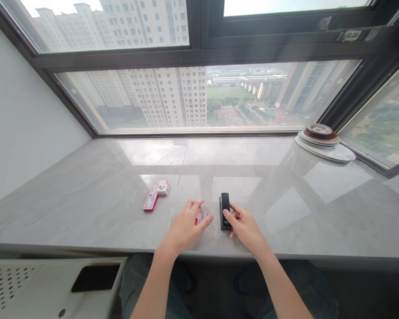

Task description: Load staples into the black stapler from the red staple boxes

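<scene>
A black stapler lies lengthwise on the grey stone sill, pointing away from me. My right hand grips it from the right side, with the thumb on top. To the left, my left hand hovers over or touches a small red and white box, partly hidden under the palm, with something clear beside it. The fingers of this hand are spread apart. Further left lie flat pink and white boxes and a small white box with a dark picture on top.
A stack of plates stands at the far right corner by the window. The window frame borders the back of the stone sill. Below its front edge at left is a white perforated surface with a black phone-like rectangle.
</scene>
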